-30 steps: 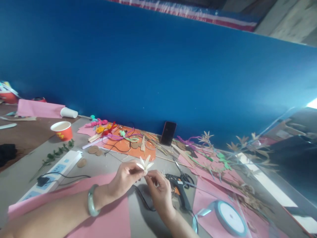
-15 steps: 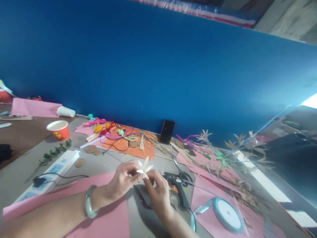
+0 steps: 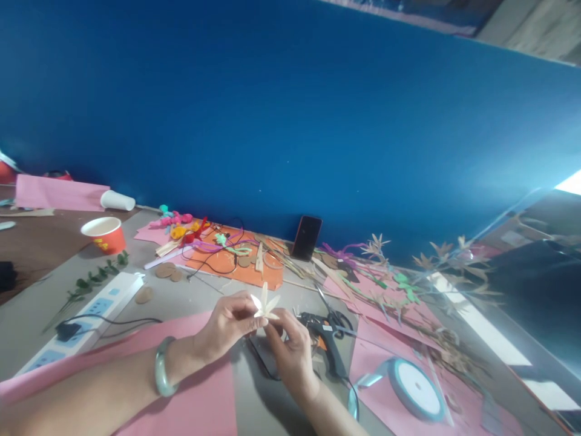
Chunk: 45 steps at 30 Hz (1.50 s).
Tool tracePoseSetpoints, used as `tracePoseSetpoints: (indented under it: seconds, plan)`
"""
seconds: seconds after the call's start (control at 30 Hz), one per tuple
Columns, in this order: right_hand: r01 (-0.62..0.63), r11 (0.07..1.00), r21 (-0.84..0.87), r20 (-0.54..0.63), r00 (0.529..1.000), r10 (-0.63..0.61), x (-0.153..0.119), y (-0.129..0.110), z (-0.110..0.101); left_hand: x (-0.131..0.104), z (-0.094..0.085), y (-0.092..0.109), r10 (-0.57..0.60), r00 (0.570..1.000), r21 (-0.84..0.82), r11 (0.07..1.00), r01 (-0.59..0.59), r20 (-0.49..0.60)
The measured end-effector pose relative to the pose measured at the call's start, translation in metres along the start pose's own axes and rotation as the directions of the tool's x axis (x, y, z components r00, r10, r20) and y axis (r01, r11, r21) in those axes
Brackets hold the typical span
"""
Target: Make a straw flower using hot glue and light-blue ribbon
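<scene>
Between my two hands a small cream-coloured flower (image 3: 265, 304) with pointed petals stands upright, held at its base. My left hand (image 3: 229, 322), with a pale green bangle (image 3: 164, 367) on the wrist, pinches it from the left side. From the right, my right hand (image 3: 293, 348) closes its thumb and fingers at the lower part of the flower; the fingertips partly hide what lies there. Just right of my right hand lie a black glue gun (image 3: 330, 348) and scissors (image 3: 333, 312). A dark flat object (image 3: 265, 357) rests on the table below the hands.
A white power strip (image 3: 86, 321), a leafy sprig (image 3: 91, 281) and a red paper cup (image 3: 104, 235) stand left. Behind are orange paper (image 3: 218, 266), craft scraps and a phone (image 3: 307, 237) against a blue wall. On pink paper at right lies a ribbon spool (image 3: 417, 389).
The flower has turned slightly in my fingers, so its petals now point differently. Both hands stay almost in place, and the view has shifted slightly.
</scene>
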State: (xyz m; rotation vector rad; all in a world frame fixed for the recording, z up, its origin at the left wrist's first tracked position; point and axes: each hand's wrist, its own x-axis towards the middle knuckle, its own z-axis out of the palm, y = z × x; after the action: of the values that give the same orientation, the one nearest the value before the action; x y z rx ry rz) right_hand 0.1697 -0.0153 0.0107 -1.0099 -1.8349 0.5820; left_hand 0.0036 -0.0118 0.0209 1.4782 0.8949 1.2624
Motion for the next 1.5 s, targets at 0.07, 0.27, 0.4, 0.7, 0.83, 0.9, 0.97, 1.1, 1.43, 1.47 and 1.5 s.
tracePoseSetpoints:
  seconds: [0.07, 0.27, 0.4, 0.7, 0.83, 0.9, 0.97, 1.1, 1.43, 1.47, 1.5]
  plan:
    - [-0.002, 1.000, -0.012, 0.007, 1.000, 0.002, 0.000, -0.001, 0.000, 0.000, 0.000, -0.002, 0.008, 1.000, 0.002, 1.000, -0.008, -0.006]
    - [-0.002, 1.000, -0.012, -0.005, 1.000, 0.002, 0.001, -0.003, -0.001, 0.000, 0.000, 0.002, 0.095, 0.995, 0.049, 0.994, -0.095, -0.015]
    - [-0.004, 1.000, -0.019, -0.026, 1.000, 0.003, 0.001, -0.003, 0.001, 0.000, -0.002, 0.003, 0.166, 0.986, 0.135, 0.978, -0.162, -0.020]
    - [-0.082, 0.988, 0.128, -0.065, 0.994, 0.091, -0.002, -0.012, -0.005, 0.006, -0.013, -0.013, 0.297, 0.953, 0.345, 0.901, -0.261, -0.056]
    - [-0.249, 0.907, 0.339, 0.072, 0.968, 0.239, -0.005, -0.019, -0.006, 0.004, -0.016, -0.016, 0.337, 0.942, 0.406, 0.859, -0.313, 0.013]
    - [-0.379, 0.825, 0.420, 0.150, 0.925, 0.349, -0.004, -0.024, -0.005, 0.003, -0.017, -0.017, 0.363, 0.930, 0.427, 0.835, -0.348, 0.048]
    - [-0.472, 0.741, 0.477, 0.214, 0.880, 0.423, -0.003, -0.027, -0.003, 0.002, -0.018, -0.018, 0.385, 0.920, 0.441, 0.815, -0.376, 0.073]
    - [-0.528, 0.655, 0.540, 0.275, 0.846, 0.456, -0.001, -0.027, -0.002, 0.002, -0.017, -0.019, 0.386, 0.921, 0.426, 0.824, -0.373, 0.060]
    - [-0.554, 0.612, 0.565, 0.303, 0.829, 0.470, -0.002, -0.027, -0.003, 0.003, -0.013, -0.014, 0.440, 0.898, 0.380, 0.829, -0.409, 0.007]
    - [-0.551, 0.613, 0.567, 0.304, 0.831, 0.466, -0.002, -0.027, -0.003, 0.003, -0.013, -0.014, 0.444, 0.896, 0.382, 0.827, -0.412, 0.005]
    - [-0.549, 0.615, 0.567, 0.305, 0.833, 0.462, -0.002, -0.027, -0.003, 0.003, -0.013, -0.014, 0.445, 0.895, 0.384, 0.826, -0.413, 0.005]
